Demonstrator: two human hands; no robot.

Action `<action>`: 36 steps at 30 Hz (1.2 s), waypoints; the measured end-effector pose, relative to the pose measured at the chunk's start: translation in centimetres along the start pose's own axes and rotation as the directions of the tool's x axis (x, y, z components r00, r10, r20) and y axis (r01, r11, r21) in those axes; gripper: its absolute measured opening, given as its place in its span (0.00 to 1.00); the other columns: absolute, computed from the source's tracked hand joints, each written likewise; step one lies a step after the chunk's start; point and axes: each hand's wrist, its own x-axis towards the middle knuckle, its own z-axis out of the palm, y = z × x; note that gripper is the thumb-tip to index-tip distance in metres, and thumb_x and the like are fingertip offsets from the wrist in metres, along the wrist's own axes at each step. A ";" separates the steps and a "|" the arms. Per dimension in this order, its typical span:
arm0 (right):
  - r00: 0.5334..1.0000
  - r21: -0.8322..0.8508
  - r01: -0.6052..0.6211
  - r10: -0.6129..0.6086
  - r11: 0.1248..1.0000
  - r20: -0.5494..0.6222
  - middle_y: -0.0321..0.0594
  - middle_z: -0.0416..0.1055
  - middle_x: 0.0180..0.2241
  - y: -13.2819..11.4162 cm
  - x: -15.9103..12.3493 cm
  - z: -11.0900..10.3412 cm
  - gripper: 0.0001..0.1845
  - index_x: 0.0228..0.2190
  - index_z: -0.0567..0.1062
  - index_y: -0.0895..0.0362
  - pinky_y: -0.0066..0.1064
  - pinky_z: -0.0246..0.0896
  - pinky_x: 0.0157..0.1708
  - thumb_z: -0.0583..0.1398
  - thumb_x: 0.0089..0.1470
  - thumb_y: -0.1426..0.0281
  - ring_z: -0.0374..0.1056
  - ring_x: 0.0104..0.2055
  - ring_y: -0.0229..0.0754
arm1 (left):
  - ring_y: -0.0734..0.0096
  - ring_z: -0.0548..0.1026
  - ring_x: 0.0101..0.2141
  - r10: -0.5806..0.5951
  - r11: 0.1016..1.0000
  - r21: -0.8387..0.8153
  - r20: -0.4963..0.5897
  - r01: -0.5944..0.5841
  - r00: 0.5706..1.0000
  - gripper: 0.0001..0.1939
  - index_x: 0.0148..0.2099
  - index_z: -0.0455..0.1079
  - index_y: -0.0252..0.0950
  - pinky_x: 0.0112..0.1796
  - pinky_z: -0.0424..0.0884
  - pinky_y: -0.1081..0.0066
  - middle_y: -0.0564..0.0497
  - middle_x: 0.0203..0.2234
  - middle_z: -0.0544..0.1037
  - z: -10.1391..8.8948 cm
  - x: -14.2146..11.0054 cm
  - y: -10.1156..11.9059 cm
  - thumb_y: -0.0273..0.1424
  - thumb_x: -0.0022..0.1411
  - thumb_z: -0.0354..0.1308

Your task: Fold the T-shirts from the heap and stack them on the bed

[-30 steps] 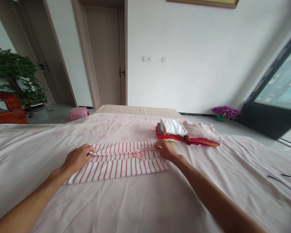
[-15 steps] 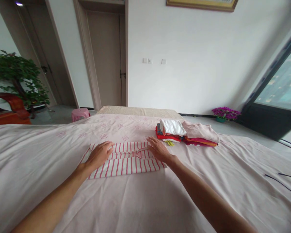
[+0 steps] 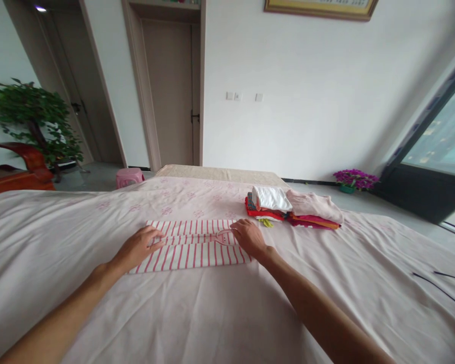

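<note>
A white shirt with red stripes (image 3: 191,257) lies folded in a long flat rectangle, its round neckline toward the right. At its left end rests my left hand (image 3: 136,247), fingers stretched over the cloth and the thumb apart from them. My right hand (image 3: 250,238) lies at the neckline end, its fingers somewhat bent and touching the fabric; no cloth shows gripped in it. Beneath the shirt spreads a pale pink bedsheet (image 3: 212,313) with creases and a faint flower print.
Beyond my right hand sit two folded clothes piles: one topped by a white garment (image 3: 272,198), the other by a light pink garment (image 3: 314,206). Dark cords (image 3: 440,288) lie at right. A pink stool (image 3: 130,177) and a wooden chair (image 3: 34,164) stand past the bed.
My left hand has slid left to the shirt's end. My right hand stays at the neckline end, its fingers now more bent. The shirt's near edge appears slightly farther away.
</note>
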 end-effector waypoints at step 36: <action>0.984 0.005 0.172 -0.172 0.985 0.038 0.43 0.75 0.40 -4.8 1.9 0.9 0.16 0.36 0.77 0.56 0.33 0.55 0.46 0.51 0.68 0.67 0.67 0.45 0.43 | 0.58 0.72 0.47 -0.063 0.933 0.353 -0.037 0.072 0.997 0.13 0.40 0.75 0.39 0.55 0.61 0.58 0.44 0.42 0.77 -1.5 1.3 2.3 0.30 0.65 0.48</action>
